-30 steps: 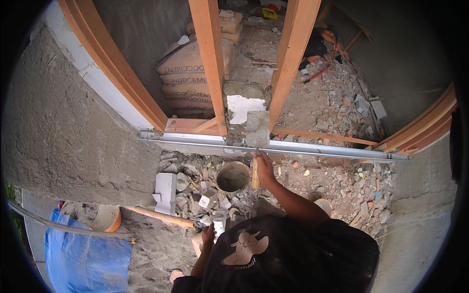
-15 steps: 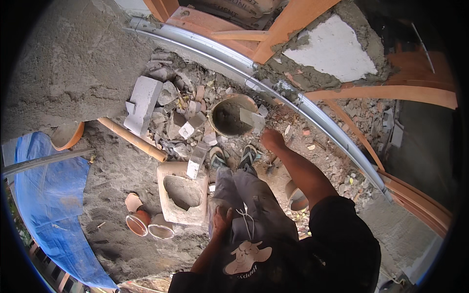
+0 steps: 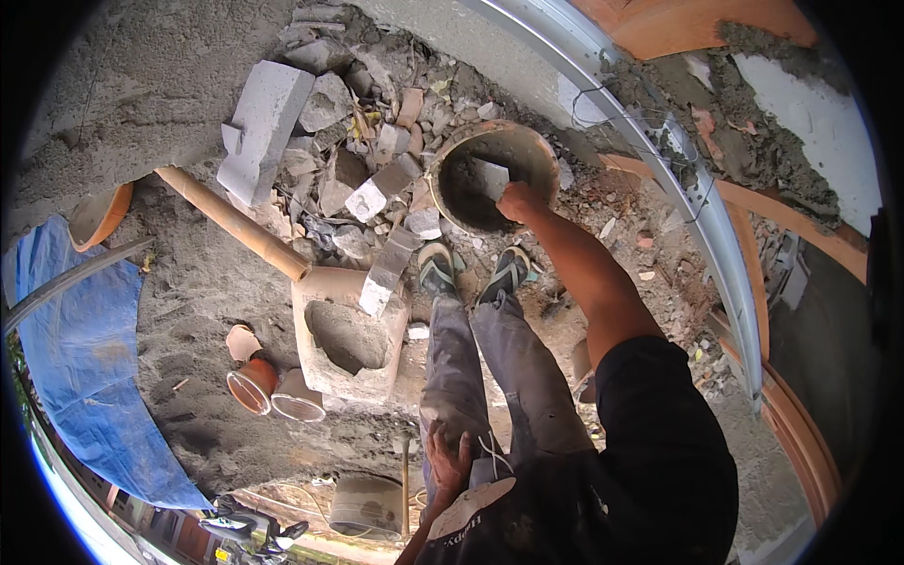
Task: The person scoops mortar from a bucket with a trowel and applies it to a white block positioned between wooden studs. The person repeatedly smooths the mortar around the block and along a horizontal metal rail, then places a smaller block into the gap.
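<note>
the right hand (image 3: pixel 520 201) is closing its grip on a trowel (image 3: pixel 492 177) inside the mortar bucket (image 3: pixel 490 174) by the feet; stiff tool, wet mortar likely heavy, best taken by the handle. the left hand (image 3: pixel 450 454) is resting open on the thigh.

The view tilts from the timber frame ahead, seen a second ago, down to the ground at the person's feet. The right hand (image 3: pixel 521 201), then raised at the metal rail (image 3: pixel 659 160), now reaches down into the round bucket (image 3: pixel 490 174), its grip closed on a trowel whose blade (image 3: pixel 490 177) lies in the mortar; half a second ago it hovered just beside the bucket. The left hand (image 3: pixel 450 460) moves from the waist to rest on the left thigh.
</note>
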### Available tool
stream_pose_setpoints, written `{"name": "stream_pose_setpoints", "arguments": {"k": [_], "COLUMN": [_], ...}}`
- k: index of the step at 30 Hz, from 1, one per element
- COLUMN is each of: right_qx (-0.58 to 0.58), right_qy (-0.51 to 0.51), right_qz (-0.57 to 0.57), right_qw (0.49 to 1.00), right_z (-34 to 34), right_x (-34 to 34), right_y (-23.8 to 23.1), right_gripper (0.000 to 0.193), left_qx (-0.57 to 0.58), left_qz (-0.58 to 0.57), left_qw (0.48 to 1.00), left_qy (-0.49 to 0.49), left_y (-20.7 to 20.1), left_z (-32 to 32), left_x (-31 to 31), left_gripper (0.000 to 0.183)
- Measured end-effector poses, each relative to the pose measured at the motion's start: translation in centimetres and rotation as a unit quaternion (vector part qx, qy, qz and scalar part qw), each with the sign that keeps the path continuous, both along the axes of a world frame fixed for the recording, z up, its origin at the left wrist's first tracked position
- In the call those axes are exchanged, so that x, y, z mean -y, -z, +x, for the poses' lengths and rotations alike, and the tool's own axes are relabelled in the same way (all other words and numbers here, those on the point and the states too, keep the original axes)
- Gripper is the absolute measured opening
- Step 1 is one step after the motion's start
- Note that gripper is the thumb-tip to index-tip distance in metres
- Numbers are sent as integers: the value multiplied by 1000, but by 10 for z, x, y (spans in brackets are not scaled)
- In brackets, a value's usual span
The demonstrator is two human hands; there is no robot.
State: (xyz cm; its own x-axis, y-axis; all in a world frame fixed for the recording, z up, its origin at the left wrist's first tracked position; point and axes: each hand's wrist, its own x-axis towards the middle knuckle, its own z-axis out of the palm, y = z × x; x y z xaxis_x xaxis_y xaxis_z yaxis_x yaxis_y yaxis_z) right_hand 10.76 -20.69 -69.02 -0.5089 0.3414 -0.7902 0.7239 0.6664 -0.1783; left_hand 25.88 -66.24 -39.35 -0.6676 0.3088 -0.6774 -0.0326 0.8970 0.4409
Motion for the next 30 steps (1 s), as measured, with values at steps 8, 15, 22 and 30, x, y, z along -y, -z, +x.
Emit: {"name": "stream_pose_setpoints", "arguments": {"k": [8,15,22,30], "right_qx": [-83,-253,-378,-578], "right_qy": [294,363,546,500], "right_qz": [-286,-341,-360,-576], "right_qw": [908,829,655,289], "right_z": [63,129,132,107], "right_x": [-38,46,54,-36], "right_y": [-105,-344,-608,-664], "right_gripper": [42,30,22,36], "left_qx": [0,17,-69,2], "left_qz": [3,19,72,143], "left_qw": [1000,994,993,987], "left_qy": [-22,-105,66,70], "left_y": [-8,-32,-63,-53], "left_z": [-39,-101,-199,-272], "left_x": [-9,-9,-38,-78], "left_gripper": [51,58,54,44]}}
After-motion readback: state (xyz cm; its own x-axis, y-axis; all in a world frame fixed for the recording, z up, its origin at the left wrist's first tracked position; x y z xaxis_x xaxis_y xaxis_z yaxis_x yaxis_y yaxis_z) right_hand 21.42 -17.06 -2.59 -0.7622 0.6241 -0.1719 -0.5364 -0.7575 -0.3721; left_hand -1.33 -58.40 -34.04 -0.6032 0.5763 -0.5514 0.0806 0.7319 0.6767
